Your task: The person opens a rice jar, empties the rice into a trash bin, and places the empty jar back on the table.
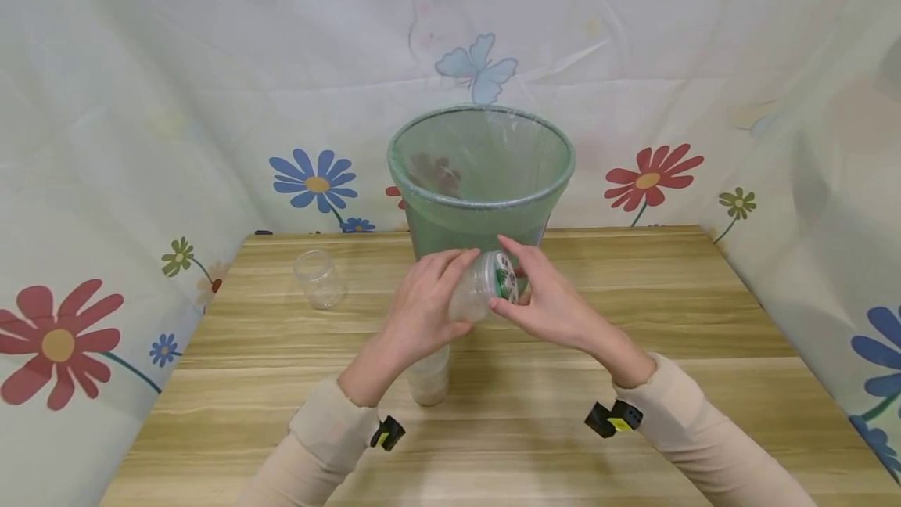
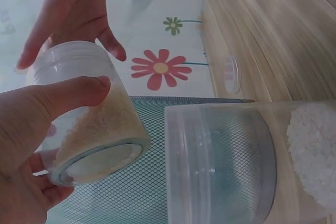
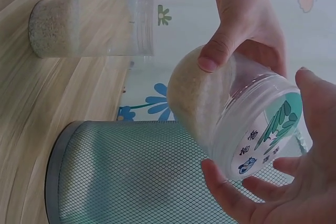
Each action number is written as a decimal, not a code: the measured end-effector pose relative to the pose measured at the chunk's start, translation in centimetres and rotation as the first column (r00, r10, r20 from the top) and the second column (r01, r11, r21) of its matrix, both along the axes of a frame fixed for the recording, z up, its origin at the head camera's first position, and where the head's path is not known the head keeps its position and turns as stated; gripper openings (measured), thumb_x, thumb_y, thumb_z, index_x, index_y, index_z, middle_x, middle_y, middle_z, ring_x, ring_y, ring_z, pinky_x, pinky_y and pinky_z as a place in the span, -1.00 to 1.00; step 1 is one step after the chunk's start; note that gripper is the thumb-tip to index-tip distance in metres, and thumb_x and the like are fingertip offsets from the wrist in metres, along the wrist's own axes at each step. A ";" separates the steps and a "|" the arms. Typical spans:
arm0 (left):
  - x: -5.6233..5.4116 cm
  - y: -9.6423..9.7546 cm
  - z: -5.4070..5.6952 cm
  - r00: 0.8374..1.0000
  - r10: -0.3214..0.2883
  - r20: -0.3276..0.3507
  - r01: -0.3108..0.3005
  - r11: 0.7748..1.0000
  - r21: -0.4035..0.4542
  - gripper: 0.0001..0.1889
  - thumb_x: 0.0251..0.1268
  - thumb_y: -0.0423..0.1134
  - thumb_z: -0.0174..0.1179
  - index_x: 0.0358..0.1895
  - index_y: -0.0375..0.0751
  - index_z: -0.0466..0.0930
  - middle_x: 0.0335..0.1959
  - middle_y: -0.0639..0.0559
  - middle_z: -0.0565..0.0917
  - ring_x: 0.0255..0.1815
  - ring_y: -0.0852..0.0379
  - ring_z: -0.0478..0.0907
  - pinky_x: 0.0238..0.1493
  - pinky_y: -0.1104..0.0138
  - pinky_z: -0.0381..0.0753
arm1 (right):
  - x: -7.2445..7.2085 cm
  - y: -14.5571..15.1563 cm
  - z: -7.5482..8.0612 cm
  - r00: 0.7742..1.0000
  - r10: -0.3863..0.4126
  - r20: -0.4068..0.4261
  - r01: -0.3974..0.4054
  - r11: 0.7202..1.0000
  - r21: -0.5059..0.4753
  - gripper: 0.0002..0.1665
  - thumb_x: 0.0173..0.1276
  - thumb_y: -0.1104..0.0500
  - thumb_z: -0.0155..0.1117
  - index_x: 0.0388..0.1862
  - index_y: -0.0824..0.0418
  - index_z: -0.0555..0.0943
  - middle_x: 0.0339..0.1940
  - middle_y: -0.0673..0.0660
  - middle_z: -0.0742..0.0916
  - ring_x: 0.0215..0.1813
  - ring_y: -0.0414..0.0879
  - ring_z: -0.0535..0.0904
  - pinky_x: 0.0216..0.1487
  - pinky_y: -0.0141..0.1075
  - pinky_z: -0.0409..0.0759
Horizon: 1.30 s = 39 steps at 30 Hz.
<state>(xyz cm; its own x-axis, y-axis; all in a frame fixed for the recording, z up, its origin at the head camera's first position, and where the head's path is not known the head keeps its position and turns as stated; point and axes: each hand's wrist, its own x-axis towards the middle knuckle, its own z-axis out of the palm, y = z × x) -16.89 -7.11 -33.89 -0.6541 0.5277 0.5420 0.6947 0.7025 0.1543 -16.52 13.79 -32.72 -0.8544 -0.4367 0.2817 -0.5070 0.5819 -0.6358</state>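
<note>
In the head view a clear plastic jar (image 1: 470, 296) is held tilted sideways in front of the green mesh bin. My left hand (image 1: 422, 296) grips its body. Pale, rice-like grains (image 2: 100, 124) lie against the lower wall and base inside it. A lid (image 3: 270, 137) with a green leaf print closes the jar's end. Around that lid's rim curl the fingers and thumb of my right hand (image 1: 549, 296). Below the left hand stands a tall clear container (image 3: 105, 24), upright, its lower part filled with grains; the left hand partly hides it in the head view.
The green mesh bin (image 1: 475, 225), lined with a clear bag, stands at the table's back edge. A clear jar (image 1: 320, 282) stands at the left on the wooden table (image 1: 633, 319). A small clear round piece (image 2: 232, 74) lies on the table. Flowered sheeting surrounds the back and sides.
</note>
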 end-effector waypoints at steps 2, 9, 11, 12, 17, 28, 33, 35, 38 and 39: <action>0.0 0.0 0.0 1.000 -0.001 0.000 0.001 1.000 -0.001 -0.02 -0.43 -0.11 0.55 0.27 -0.15 0.28 0.13 -0.10 0.46 0.12 -0.06 0.40 0.13 0.10 0.42 | 0.0 0.0 0.0 1.000 -0.008 -0.003 0.008 1.000 0.021 -0.05 0.14 0.03 0.35 0.43 0.16 0.09 0.21 0.21 0.39 -0.08 -0.01 0.52 -0.36 -0.38 0.60; 0.1 0.0 0.0 1.000 -0.002 0.014 0.002 1.000 0.005 -0.03 -0.42 -0.11 0.55 0.27 -0.16 0.29 0.13 -0.11 0.46 0.11 -0.07 0.40 0.14 0.08 0.42 | 0.0 0.3 0.0 0.998 0.054 -0.018 -0.054 0.999 0.001 -0.06 0.09 0.09 0.41 0.40 0.10 0.16 0.22 0.16 0.38 -0.09 -0.06 0.50 -0.28 -0.41 0.61; 0.1 0.0 0.0 1.000 0.000 0.024 0.000 1.000 0.002 -0.03 -0.40 -0.11 0.54 0.27 -0.15 0.28 0.14 -0.11 0.46 0.12 -0.06 0.39 0.14 0.08 0.42 | 0.0 0.4 0.0 0.996 0.080 -0.030 -0.080 0.997 -0.006 -0.05 0.08 0.11 0.42 0.40 0.10 0.15 0.24 0.16 0.36 0.01 -0.02 0.46 -0.22 -0.36 0.62; 0.1 0.0 -0.1 1.000 0.001 0.030 -0.001 1.000 -0.002 -0.03 -0.39 -0.11 0.54 0.28 -0.14 0.28 0.14 -0.11 0.46 0.13 -0.06 0.39 0.14 0.08 0.42 | 0.0 0.5 -0.1 0.995 0.092 -0.037 -0.093 0.996 -0.007 -0.05 0.07 0.12 0.42 0.40 0.09 0.15 0.25 0.16 0.36 0.05 -0.01 0.45 -0.20 -0.35 0.63; 0.1 -0.1 -0.3 0.998 0.005 0.055 -0.004 1.000 -0.020 -0.02 -0.37 -0.08 0.53 0.30 -0.12 0.25 0.17 -0.10 0.44 0.15 -0.05 0.37 0.14 0.08 0.42 | -0.1 0.7 -0.4 0.988 0.147 -0.052 -0.148 0.989 -0.027 -0.02 0.03 0.15 0.45 0.40 0.08 0.15 0.28 0.13 0.32 0.14 -0.02 0.39 -0.12 -0.31 0.61; 0.1 -0.2 -0.5 0.996 -0.035 0.083 0.033 0.999 0.021 -0.01 -0.40 -0.15 0.55 0.29 -0.12 0.25 0.18 -0.10 0.42 0.17 -0.06 0.36 0.18 0.07 0.39 | 0.0 1.2 -0.6 0.950 0.227 -0.215 -0.222 0.974 0.047 0.01 -0.03 0.17 0.48 0.39 0.11 0.18 0.38 0.14 0.26 0.32 0.01 0.27 0.14 -0.10 0.47; 0.1 -0.1 -0.3 0.996 -0.052 0.069 0.050 0.998 0.041 -0.02 -0.43 -0.17 0.56 0.28 -0.14 0.27 0.17 -0.11 0.43 0.17 -0.07 0.36 0.17 0.05 0.39 | 0.0 1.3 -0.6 0.924 0.275 -0.264 -0.268 0.961 0.065 0.01 -0.05 0.23 0.49 0.38 0.13 0.18 0.40 0.17 0.24 0.37 0.04 0.20 0.21 -0.01 0.38; 0.1 -0.1 -0.2 0.996 -0.051 0.066 0.048 0.998 0.041 -0.02 -0.43 -0.17 0.56 0.28 -0.14 0.27 0.17 -0.11 0.43 0.17 -0.07 0.36 0.17 0.05 0.40 | 0.0 1.3 -0.5 0.917 0.288 -0.278 -0.280 0.958 0.067 0.02 -0.06 0.26 0.48 0.38 0.14 0.18 0.40 0.18 0.23 0.39 0.05 0.17 0.22 0.01 0.37; 0.1 -0.1 -0.1 0.997 -0.044 0.062 0.043 0.999 0.028 -0.03 -0.41 -0.15 0.55 0.28 -0.13 0.27 0.18 -0.10 0.43 0.17 -0.06 0.36 0.17 0.07 0.40 | 0.0 1.3 -0.6 0.909 0.294 -0.294 -0.283 0.956 0.079 0.02 -0.06 0.26 0.48 0.38 0.14 0.17 0.41 0.20 0.21 0.41 0.05 0.13 0.25 0.02 0.34; 0.1 -0.1 -0.1 0.997 -0.045 0.058 0.044 0.999 0.026 -0.03 -0.41 -0.15 0.55 0.27 -0.13 0.27 0.17 -0.10 0.44 0.17 -0.06 0.36 0.17 0.07 0.40 | 0.0 1.3 -0.7 0.908 0.294 -0.298 -0.282 0.956 0.084 0.03 -0.07 0.27 0.48 0.38 0.14 0.17 0.41 0.21 0.21 0.41 0.05 0.12 0.26 0.02 0.32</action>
